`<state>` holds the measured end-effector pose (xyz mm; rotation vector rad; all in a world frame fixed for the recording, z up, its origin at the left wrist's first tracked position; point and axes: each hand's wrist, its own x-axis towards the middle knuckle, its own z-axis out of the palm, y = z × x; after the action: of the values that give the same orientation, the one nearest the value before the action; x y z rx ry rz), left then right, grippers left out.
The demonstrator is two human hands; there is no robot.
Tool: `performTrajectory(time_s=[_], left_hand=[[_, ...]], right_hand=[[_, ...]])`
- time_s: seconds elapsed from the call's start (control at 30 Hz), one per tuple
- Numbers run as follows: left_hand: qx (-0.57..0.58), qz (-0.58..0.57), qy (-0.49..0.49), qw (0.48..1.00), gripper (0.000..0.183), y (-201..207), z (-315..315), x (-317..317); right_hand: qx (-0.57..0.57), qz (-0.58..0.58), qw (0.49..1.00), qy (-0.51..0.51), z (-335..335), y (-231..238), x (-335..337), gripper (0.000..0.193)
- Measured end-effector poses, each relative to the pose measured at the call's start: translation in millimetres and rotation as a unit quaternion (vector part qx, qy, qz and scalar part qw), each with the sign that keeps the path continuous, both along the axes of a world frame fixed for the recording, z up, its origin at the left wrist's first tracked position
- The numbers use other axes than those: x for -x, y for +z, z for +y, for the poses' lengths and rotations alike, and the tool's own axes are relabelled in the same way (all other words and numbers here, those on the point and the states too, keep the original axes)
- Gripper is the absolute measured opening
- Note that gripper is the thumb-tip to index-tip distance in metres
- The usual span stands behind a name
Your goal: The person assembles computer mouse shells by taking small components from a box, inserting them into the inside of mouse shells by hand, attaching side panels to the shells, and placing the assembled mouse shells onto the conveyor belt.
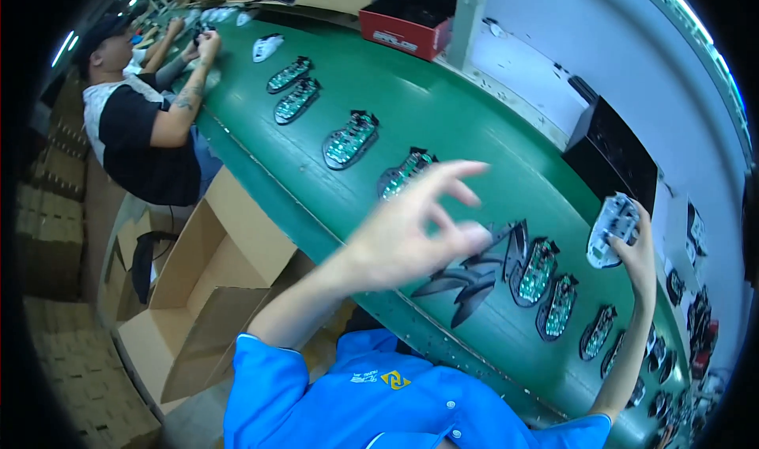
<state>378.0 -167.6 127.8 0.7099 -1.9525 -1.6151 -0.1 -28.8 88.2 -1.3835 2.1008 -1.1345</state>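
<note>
My left hand (407, 235) is raised over the green work surface with its fingers apart and nothing in them. It partly covers a mouse base with a green circuit board (411, 168). Below its fingertips lies a small pile of curved black plastic pieces (466, 283). At the right, my right hand (642, 251) grips a pale grey mouse shell (607, 235), its hollow inner side showing. Between the hands, two more mouse bases (536, 273) (558, 308) with circuit boards rest on the surface.
Several mouse bases (350, 141) line the green bench (443, 109). A red box (409, 22) and a black box (613, 149) stand along the far side. An open cardboard box (213, 267) is at the near left. Another person (146, 117) works farther left.
</note>
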Motion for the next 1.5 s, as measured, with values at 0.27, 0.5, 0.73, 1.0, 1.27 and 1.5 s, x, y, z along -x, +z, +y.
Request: performTrajectory(time_s=[0.27,0.5,0.73,1.0,1.27,1.5], left_hand=[[0.225,-0.167,0.494,0.823,0.067,-83.7,-257.2,-177.2],[0.305,-0.487,0.5,0.648,0.093,-129.5,-478.6,-254.4],[0.271,-0.432,0.39,0.766,0.101,-169.4,-638.9,-290.8],[0.252,-0.508,0.466,0.68,0.104,-165.6,-617.7,-254.2],[-0.227,0.16,0.116,0.954,0.044,-54.1,-384.7,-118.5],[-0.405,0.138,-0.016,0.904,0.057,-44.4,-139.7,-48.9]], right_hand=[[-0.135,0.546,0.824,0.072,23.0,-49.0,-26.0,0.077],[-0.135,0.353,0.925,0.039,-22.0,39.3,-76.8,0.059],[-0.102,0.369,0.843,0.378,-13.1,-33.2,-178.8,0.058],[-0.075,0.247,0.895,0.363,-84.0,-68.7,-203.4,0.065],[-0.04,0.309,0.914,0.259,-105.5,-48.7,-229.8,0.051],[-0.062,0.357,0.893,0.268,-98.9,-53.3,-229.3,0.026]])
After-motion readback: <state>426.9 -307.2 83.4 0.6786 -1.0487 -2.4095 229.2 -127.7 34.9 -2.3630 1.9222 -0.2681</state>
